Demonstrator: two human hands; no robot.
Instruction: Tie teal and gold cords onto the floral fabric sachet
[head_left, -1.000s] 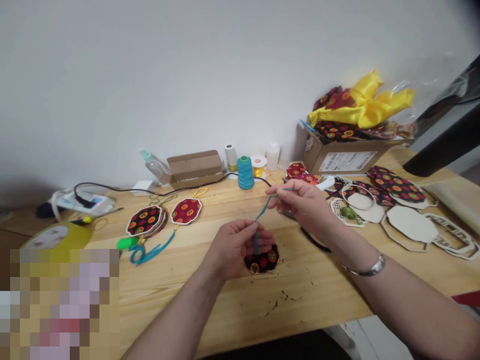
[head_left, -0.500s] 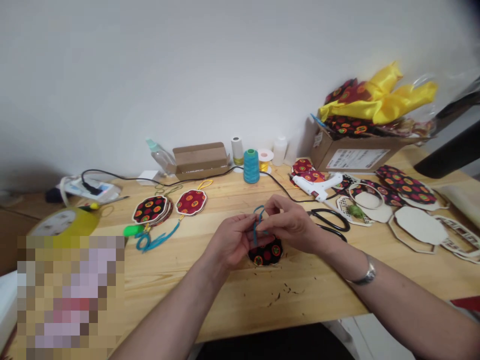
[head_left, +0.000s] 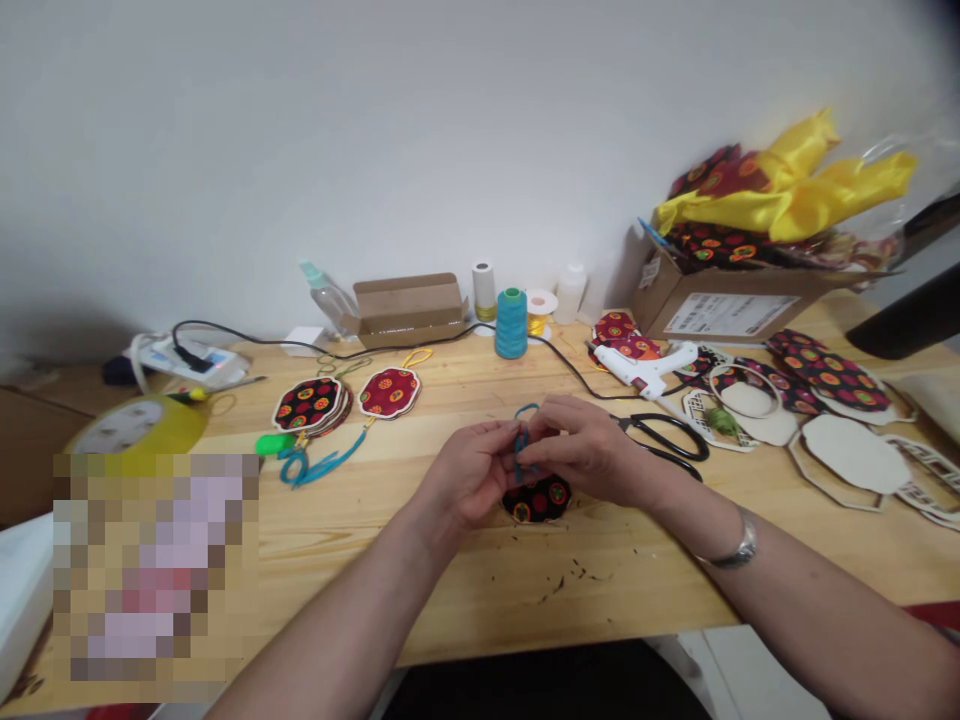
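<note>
Blue thread [head_left: 520, 455] runs in a small loop between my two hands above the table. My left hand [head_left: 472, 465] pinches it between thumb and fingers. From the right, my right hand [head_left: 581, 445] grips the same thread with its fingertips close to the left ones. Below them lies a black patterned fabric ornament [head_left: 536, 498], partly hidden by both hands. Farther left are a red patterned ornament [head_left: 390, 392] with a yellow loop and blue tassel [head_left: 311, 468], and a stack of black patterned ornaments [head_left: 309, 404]. A blue thread cone [head_left: 511, 325] stands behind my hands.
Black-handled scissors [head_left: 667, 440] lie right of my right hand, near a white glue gun [head_left: 646, 368] with a black cord. Wooden frames [head_left: 851, 455] and a cardboard box [head_left: 720, 305] of fabric are at right. A yellow tape roll [head_left: 176, 430] sits left.
My fingers have shifted slightly around the blue thread, and its hanging end is less visible. The whole view has moved a little; the objects on the table stay in place.
</note>
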